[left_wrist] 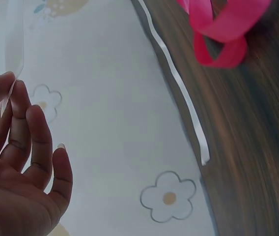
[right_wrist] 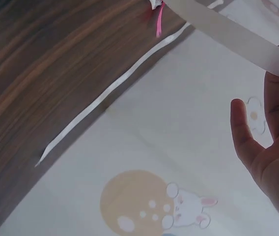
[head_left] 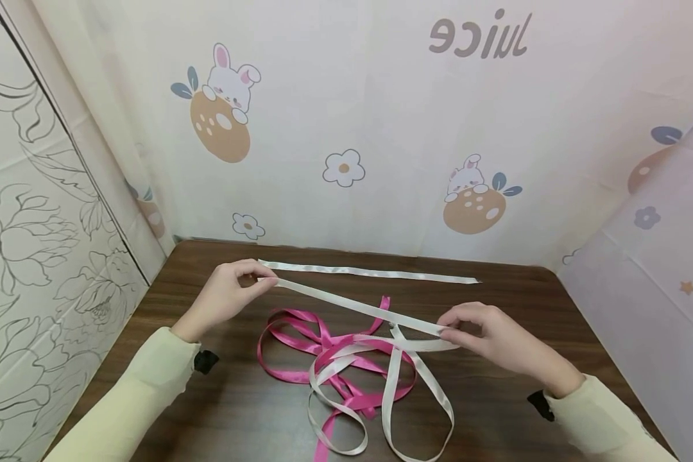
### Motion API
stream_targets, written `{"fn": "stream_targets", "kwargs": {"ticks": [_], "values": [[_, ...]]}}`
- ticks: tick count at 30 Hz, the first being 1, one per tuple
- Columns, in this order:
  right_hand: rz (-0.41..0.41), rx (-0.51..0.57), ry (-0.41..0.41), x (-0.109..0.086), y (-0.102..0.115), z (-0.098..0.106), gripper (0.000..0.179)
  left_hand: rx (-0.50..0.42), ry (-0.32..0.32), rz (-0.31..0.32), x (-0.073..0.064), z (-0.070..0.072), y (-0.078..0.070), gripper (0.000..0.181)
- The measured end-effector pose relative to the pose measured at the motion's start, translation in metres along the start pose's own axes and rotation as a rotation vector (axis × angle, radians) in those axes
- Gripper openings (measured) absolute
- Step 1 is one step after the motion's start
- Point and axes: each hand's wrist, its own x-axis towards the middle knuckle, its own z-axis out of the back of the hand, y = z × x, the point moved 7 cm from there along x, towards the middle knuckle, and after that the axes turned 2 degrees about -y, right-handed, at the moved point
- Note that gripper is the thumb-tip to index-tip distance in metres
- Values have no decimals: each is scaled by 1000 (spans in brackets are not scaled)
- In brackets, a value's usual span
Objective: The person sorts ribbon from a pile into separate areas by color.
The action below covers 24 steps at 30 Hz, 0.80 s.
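Note:
Stretched taut between both hands is a white ribbon, sloping down to the right above the table. My left hand pinches its end between thumb and fingers; in the left wrist view a short tip of white ribbon sticks out past the pinch. Farther along, my right hand pinches the ribbon, and its remaining length loops back from there onto the table. A tangled pink ribbon lies below, mixed with the white loops. In the right wrist view the thumb's grip is partly cut off by the frame edge.
A separate strip of white ribbon lies straight along the back of the dark wooden table. Behind the table hangs a pale curtain printed with rabbits and flowers. Another patterned panel stands at the left.

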Motion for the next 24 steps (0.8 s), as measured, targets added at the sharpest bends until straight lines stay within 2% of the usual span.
{"fn": "stream_targets", "kwargs": {"ticks": [8,12,16,24], "values": [[-17,-64,-40,0,-18,14,22,37,-21,61,3,9,24,11],[-46,-97,-45,-1,-32,18,19,50,-23,91,4,12,35,15],[-107,-147,-52,-6,-50,23,13,52,-18,121,5,16,47,17],[-290,-240,-55,-18,-94,42,8,86,-30,165,5,24,66,18]]}}
